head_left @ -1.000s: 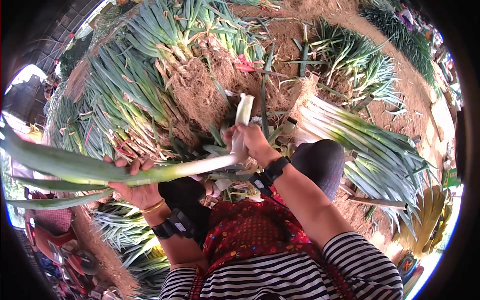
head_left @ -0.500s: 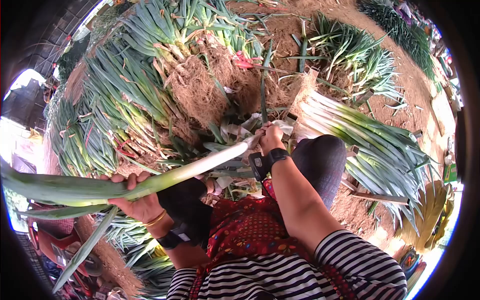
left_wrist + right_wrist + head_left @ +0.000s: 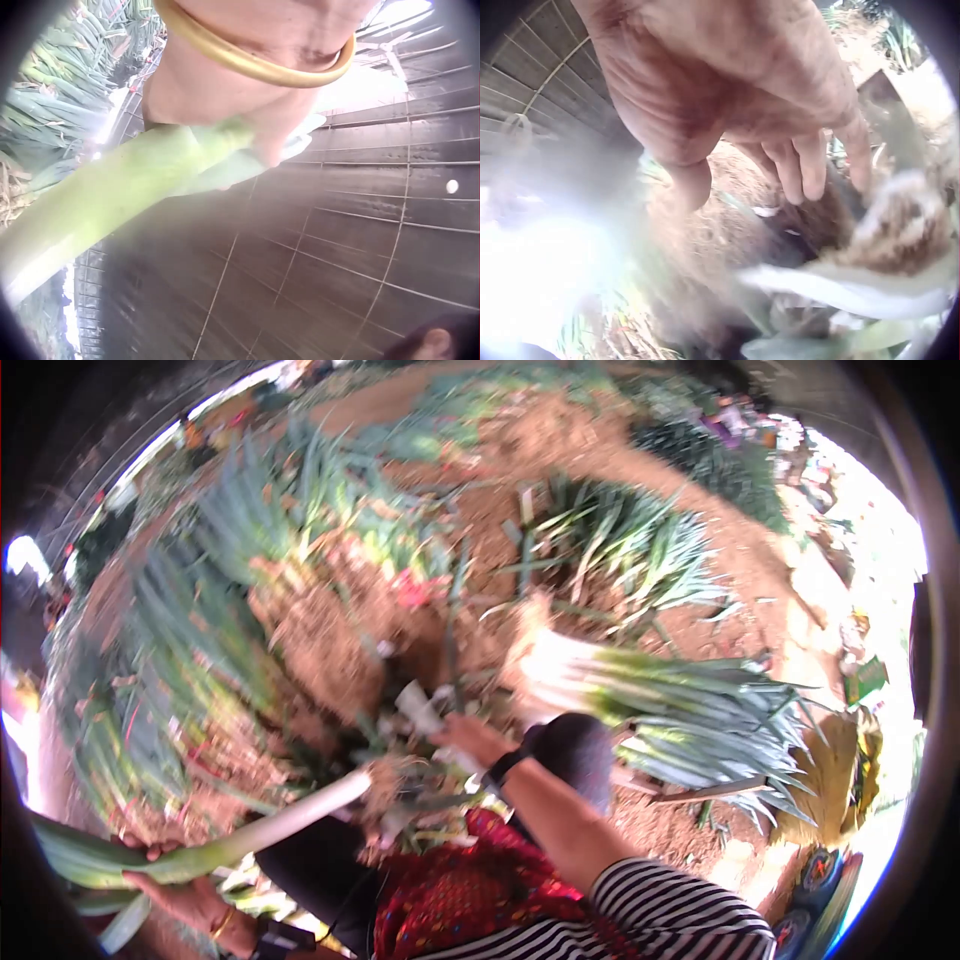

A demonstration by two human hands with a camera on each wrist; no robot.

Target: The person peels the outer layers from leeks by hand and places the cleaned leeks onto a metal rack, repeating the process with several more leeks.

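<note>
My left hand [image 3: 185, 895] grips a large leek [image 3: 290, 820] around its green part, with the leaves trailing off to the left. The white shank points up and right, ending in brown roots [image 3: 388, 778]. In the left wrist view the pale green stalk [image 3: 112, 187] passes under the hand [image 3: 225, 97]. My right hand [image 3: 468, 736] is stretched forward over scraps on the ground. Its fingers [image 3: 814, 169] hang loosely apart in the right wrist view. A pale peeled leaf layer [image 3: 418, 706] is just past the fingertips, blurred; in the right wrist view a white strip [image 3: 840, 294] shows below them.
Heaps of rooted leeks [image 3: 200, 660] lie on the left. A bundle of cleaned leeks [image 3: 660, 690] rests on a wooden rack [image 3: 710, 791] to the right. Another leek pile [image 3: 630, 545] lies behind it on bare soil. My knee [image 3: 580, 760] is beside the right forearm.
The right hand drew a pale outer layer off the leek's shank and has let go of it. The left hand carried the leek down and left, and the head view shifted.
</note>
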